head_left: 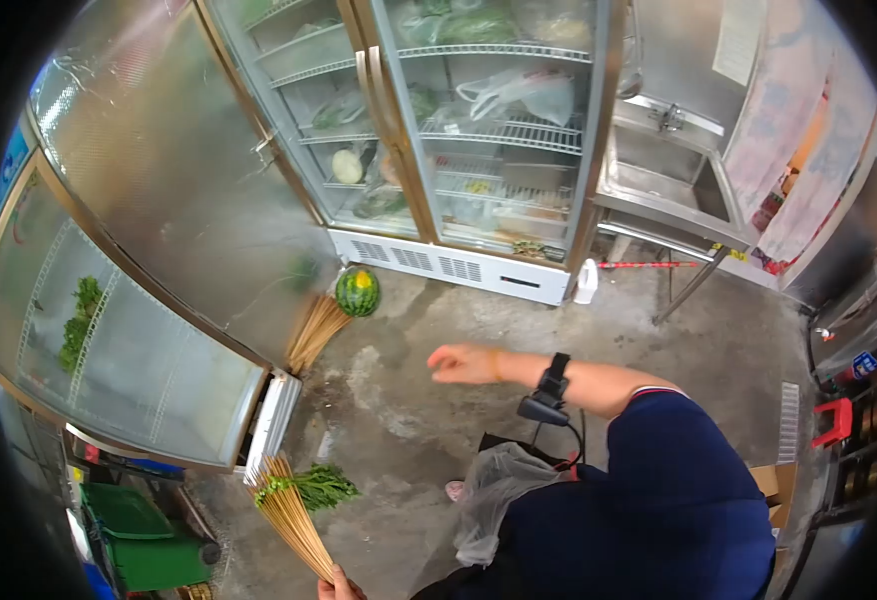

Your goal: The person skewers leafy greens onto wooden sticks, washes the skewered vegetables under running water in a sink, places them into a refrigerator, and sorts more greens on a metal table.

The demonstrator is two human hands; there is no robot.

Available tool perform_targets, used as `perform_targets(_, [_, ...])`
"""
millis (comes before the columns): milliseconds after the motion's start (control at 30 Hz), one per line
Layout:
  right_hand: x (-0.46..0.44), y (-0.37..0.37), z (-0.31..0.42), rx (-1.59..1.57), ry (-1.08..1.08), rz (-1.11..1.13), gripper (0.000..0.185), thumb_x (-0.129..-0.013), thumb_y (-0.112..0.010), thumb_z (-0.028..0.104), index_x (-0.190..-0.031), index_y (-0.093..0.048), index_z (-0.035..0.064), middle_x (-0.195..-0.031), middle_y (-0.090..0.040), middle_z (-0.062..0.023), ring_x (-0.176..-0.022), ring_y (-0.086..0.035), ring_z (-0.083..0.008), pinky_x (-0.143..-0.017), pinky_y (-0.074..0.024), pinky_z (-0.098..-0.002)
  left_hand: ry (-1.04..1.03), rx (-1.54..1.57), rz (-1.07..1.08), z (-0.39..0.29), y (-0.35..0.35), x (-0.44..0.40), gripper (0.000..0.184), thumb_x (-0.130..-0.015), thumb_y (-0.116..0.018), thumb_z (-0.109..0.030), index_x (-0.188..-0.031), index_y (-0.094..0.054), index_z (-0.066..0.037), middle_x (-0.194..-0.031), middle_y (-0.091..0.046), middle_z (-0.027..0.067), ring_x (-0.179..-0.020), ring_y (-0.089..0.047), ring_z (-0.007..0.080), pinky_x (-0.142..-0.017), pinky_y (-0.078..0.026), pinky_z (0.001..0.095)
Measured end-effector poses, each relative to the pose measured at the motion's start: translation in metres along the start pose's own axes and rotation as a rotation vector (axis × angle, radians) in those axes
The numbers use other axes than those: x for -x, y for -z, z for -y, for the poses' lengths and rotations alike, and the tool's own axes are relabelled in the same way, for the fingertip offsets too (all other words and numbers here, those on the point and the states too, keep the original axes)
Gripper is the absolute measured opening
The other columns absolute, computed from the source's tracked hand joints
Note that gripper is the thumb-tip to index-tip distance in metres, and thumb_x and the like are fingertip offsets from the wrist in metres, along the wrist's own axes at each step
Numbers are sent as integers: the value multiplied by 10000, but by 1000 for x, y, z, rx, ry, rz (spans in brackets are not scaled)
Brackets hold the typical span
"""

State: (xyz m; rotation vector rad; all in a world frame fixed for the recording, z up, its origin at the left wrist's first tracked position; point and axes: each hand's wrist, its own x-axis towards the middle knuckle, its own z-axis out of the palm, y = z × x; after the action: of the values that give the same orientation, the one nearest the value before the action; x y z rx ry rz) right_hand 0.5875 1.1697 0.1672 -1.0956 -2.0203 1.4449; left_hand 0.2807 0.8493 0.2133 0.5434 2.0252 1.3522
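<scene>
At the bottom edge, my left hand (341, 586) is closed round the narrow end of a bundle of thin straw-coloured sticks (297, 525), which fans out like a hand broom. Leafy green stems (324, 487) lie across or behind its spread end; whether they are tied to it I cannot tell. My right hand (459, 363) reaches out over the concrete floor, fingers loosely bent and apart, with nothing visible in them. A black strapped device with a cable (546, 405) sits on my right wrist. Part of my left hand is cut off by the frame.
A watermelon (358, 292) and another stick bundle (317, 332) are by the metal panel. Glass-door fridges (439, 255) stand ahead, with a steel sink (664, 165) to the right. A green bin (149, 540), a red stool (833, 423) and a white jug (586, 282) stand around the floor.
</scene>
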Motion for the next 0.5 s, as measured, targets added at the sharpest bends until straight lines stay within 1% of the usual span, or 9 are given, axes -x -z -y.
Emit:
perform_targets(33, [28,18,-6,15,12,-44,414,-779,-594,318,-1082,-518,46,-956,-610,-107,-858,-574,-175,-749,-464,-299,4,5,15,6,-5,4,301,-810,-593,-313,-656,-421,-120,-487,-335,-57,-391,-273,41,-360,-186,211])
perform_targets(100, [95,58,-6,206,-118,-188,404,-786,-589,313,-1092,-522,57,-993,-606,-106,-897,-568,-178,-772,-462,-304,-60,-7,95,13,-21,4,294,-809,-593,-315,-654,-434,-123,-479,-336,-55,-383,-277,45,-358,-183,212])
perform_targets(167, [164,102,-54,181,-164,-343,350,-794,-615,209,-1106,-523,77,-894,-597,-32,-815,-551,-115,-696,-470,-267,-68,22,133,36,-43,-1,279,-807,-597,-311,-660,-453,-123,-473,-356,-51,-376,-294,45,-348,-201,209])
perform_targets(200, [200,125,-61,128,-260,-413,372,-776,-610,275,-1075,-544,64,-974,-606,-101,-904,-566,-179,-787,-463,-308,3,60,166,42,-58,-2,211,-807,-589,-238,-711,-455,-106,-479,-372,-44,-363,-330,51,-321,-222,198])
perform_targets(233, [233,148,-60,69,-337,-477,372,-773,-615,262,-1073,-544,54,-960,-603,-90,-890,-561,-169,-781,-463,-299,64,94,196,44,-71,-3,153,-806,-582,-165,-761,-457,-89,-485,-388,-37,-350,-366,56,-295,-243,188])
perform_targets(267, [264,169,-66,96,-380,-593,360,-771,-616,255,-1054,-552,42,-920,-609,-71,-818,-569,-148,-724,-474,-285,30,24,228,45,-85,1,227,-842,-538,-266,-699,-439,-121,-455,-350,-43,-341,-339,59,-295,-223,194])
perform_targets(367, [335,236,-95,121,-492,-928,268,-781,-589,215,-977,-581,32,-782,-605,-39,-647,-561,-131,-581,-473,-275,-14,-94,305,24,-118,27,260,-809,-596,-296,-665,-470,-120,-471,-386,-48,-368,-320,42,-335,-223,196])
perform_targets(433, [372,286,-124,-12,-498,-1056,252,-771,-583,201,-959,-582,33,-740,-581,-20,-607,-543,-119,-548,-461,-263,-34,-77,353,8,-150,47,246,-811,-597,-286,-672,-482,-118,-475,-411,-44,-360,-337,38,-326,-237,183])
perform_targets(500, [404,341,-163,87,-545,-1134,273,-763,-591,219,-962,-576,32,-761,-575,-22,-609,-537,-111,-527,-461,-259,41,-145,335,11,-182,51,237,-814,-595,-280,-678,-488,-120,-480,-412,-46,-357,-333,35,-324,-230,179])
